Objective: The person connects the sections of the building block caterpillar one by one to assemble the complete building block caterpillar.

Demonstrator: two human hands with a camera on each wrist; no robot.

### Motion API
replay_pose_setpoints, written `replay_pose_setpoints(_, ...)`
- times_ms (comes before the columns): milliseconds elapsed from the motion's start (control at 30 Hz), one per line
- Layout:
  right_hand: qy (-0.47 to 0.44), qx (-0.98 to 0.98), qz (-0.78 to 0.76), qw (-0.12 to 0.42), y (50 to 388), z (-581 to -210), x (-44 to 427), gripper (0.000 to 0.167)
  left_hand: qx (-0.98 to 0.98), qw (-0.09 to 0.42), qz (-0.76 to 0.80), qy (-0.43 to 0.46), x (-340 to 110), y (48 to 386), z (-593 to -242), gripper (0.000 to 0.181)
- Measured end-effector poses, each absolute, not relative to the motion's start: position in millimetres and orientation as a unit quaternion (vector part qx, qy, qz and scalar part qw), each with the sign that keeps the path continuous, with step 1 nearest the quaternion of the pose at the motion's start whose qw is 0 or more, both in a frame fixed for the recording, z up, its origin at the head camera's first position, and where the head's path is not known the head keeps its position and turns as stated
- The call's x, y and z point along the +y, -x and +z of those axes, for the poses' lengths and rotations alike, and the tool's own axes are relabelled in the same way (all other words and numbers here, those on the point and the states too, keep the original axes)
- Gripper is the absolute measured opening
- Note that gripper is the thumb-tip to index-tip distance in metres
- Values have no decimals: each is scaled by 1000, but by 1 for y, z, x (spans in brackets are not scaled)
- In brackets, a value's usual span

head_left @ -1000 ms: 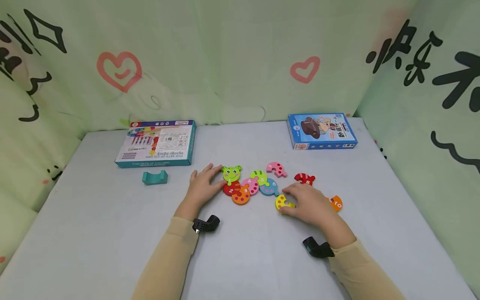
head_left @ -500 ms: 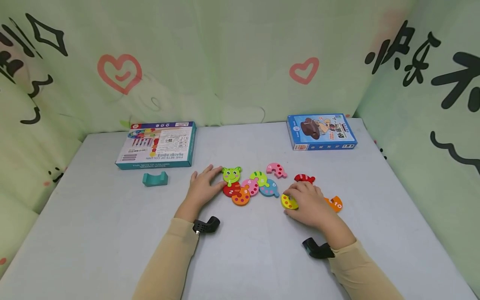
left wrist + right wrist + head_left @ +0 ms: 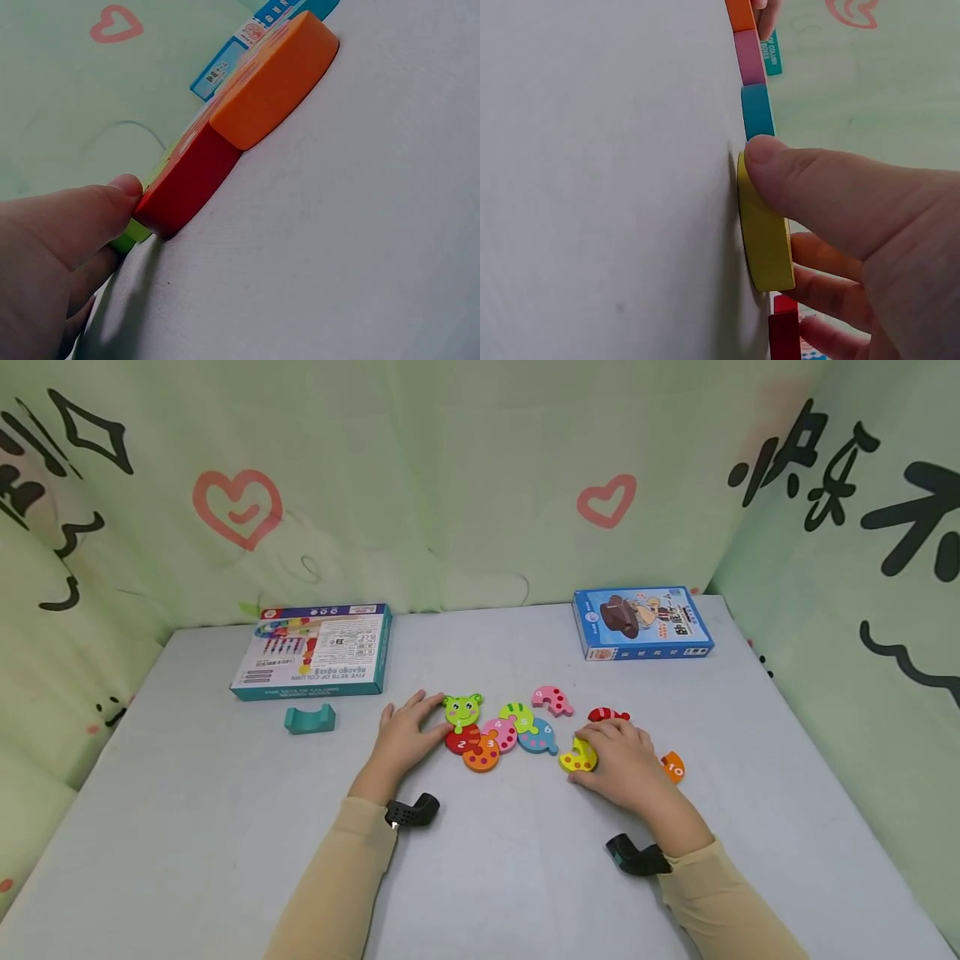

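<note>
In the head view, a row of joined pieces runs from a green frog-like face [image 3: 462, 709] through red [image 3: 461, 741], orange [image 3: 481, 753], pink and green to a blue piece [image 3: 537, 737]. My left hand [image 3: 406, 737] touches the left side of the face and the red piece with thumb and fingers spread; its thumb [image 3: 124, 196] meets the red piece [image 3: 196, 178] in the left wrist view. My right hand [image 3: 619, 766] pinches a yellow spotted piece [image 3: 576, 758], right of the blue one. The right wrist view shows my thumb on the yellow piece's [image 3: 763, 232] edge.
Loose pieces lie nearby: pink [image 3: 553, 700] behind, red [image 3: 608, 714] and orange [image 3: 674, 767] beside my right hand. A teal block [image 3: 310, 718] sits at the left, below a white and teal box [image 3: 315, 652]. A blue box [image 3: 642, 623] stands at the back right.
My right hand has turned the yellow piece, so its notch faces a different way, and shifted slightly right. My left hand and the joined row have stayed in place.
</note>
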State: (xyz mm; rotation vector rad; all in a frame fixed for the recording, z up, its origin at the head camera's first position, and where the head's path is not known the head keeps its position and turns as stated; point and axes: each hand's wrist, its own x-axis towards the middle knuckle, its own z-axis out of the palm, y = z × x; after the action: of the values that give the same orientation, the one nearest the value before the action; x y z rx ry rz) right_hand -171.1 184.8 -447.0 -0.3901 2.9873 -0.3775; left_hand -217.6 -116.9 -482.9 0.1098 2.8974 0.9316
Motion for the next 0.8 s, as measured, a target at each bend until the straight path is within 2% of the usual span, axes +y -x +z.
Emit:
replay_pose_setpoints(267,142,974,-171,40,175,-444,179,64,950,48,306,-37,-118,218,-482,56)
replay_pose_setpoints(433,158,965,-202,56,178,-447,170,65,950,50,306,-36,-118,217,-482,57)
replay_pose_setpoints(567,157,964,-206,61,178,-449,167,65,950,53,305,-32,-118,217,-482,57)
replay_pose_setpoints(800,150,973,-168,39,178,-454,164,64,950,51,305,-36,-117,217,-481,56)
